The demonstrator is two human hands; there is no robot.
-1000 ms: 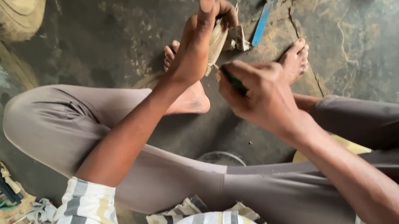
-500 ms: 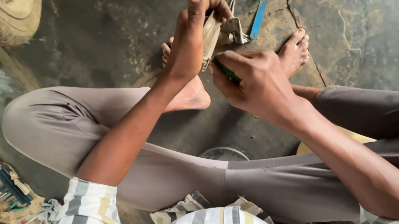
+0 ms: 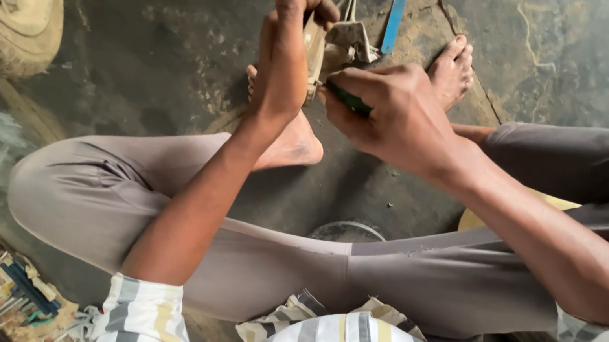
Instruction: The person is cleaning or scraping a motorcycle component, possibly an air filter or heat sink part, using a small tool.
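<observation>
Dark stained concrete floor (image 3: 138, 52), cracked in places, worn tyre (image 3: 3, 2) at left, dim daylight

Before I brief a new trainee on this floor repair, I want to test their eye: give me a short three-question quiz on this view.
1. True or false: the left hand grips the small metal part with its fingers pointing up.
2. Which lies on the floor beyond the hands? A) a red hammer B) a blue strip-shaped tool C) a glass jar
3. Fill in: the right hand holds a tool with a ____ handle against the part.

Key:
1. True
2. B
3. green
</observation>
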